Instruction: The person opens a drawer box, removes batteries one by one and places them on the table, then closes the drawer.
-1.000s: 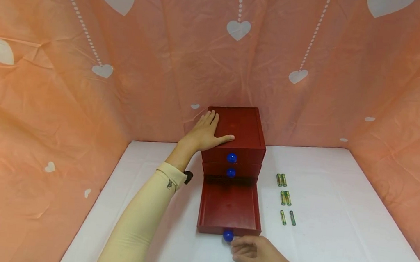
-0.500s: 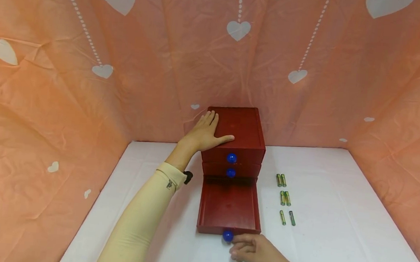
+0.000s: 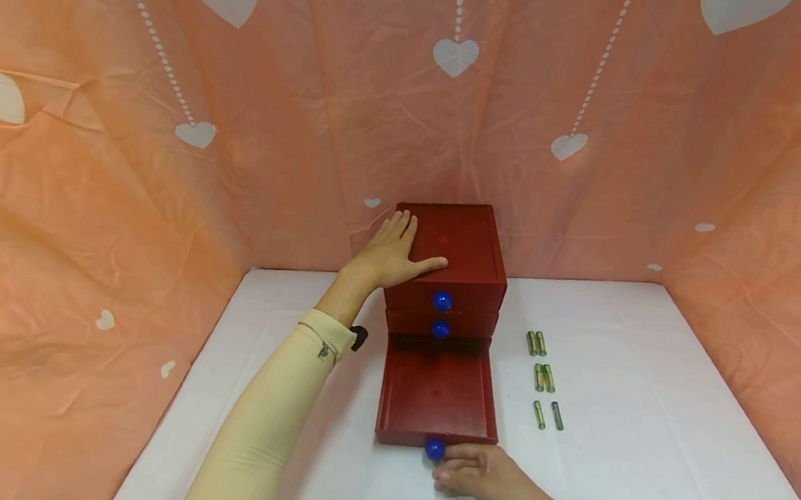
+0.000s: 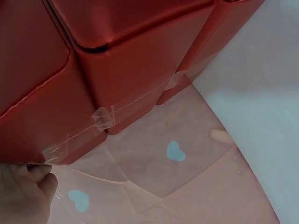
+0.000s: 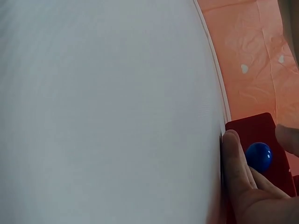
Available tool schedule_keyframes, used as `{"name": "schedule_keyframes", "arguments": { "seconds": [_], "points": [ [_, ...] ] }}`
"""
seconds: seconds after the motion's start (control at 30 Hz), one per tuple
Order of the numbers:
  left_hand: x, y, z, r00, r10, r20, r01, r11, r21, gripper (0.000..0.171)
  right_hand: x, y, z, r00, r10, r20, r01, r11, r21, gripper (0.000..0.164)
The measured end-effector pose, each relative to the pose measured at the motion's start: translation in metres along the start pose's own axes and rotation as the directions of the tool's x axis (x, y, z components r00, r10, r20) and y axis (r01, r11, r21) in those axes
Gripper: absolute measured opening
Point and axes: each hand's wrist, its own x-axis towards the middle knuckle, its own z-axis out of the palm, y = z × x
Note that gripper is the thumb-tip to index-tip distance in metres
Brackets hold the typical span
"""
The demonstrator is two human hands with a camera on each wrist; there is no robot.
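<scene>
A dark red drawer cabinet with blue round knobs stands at the table's back, its bottom drawer pulled out with a bare floor showing. My left hand rests on the cabinet top, fingers and thumb spread over its left edge. In the left wrist view, part of this hand shows at the cabinet's side. My right hand is at the bottom drawer's knob, fingertips right at its right side. The right wrist view has the blue knob between the fingers and the thumb, the thumb apart from it.
Several green and gold batteries lie in pairs on the white table, right of the drawer. A pink cloth with white hearts hangs around the back and sides. Clear tape runs along the cabinet's side.
My right hand has shifted slightly up and left, its fingers coming closer around the bottom drawer's knob. The left hand, drawer and batteries have stayed put.
</scene>
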Motion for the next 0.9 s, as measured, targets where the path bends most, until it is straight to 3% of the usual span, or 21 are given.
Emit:
{"name": "schedule_keyframes", "arguments": {
  "seconds": [0.23, 0.9],
  "points": [
    [0.000, 0.000, 0.000, 1.000, -0.004, 0.004, 0.004, 1.000, -0.012, 0.113, 0.002, 0.002, -0.001, 1.000, -0.027, -0.001, 0.027, 0.999, 0.026, 0.045],
    [0.000, -0.001, 0.001, 1.000, 0.002, 0.002, -0.002, 1.000, -0.005, 0.113, 0.021, -0.006, -0.006, 0.990, -0.065, -0.123, 0.068, 0.997, 0.021, 0.037]
  ]
}}
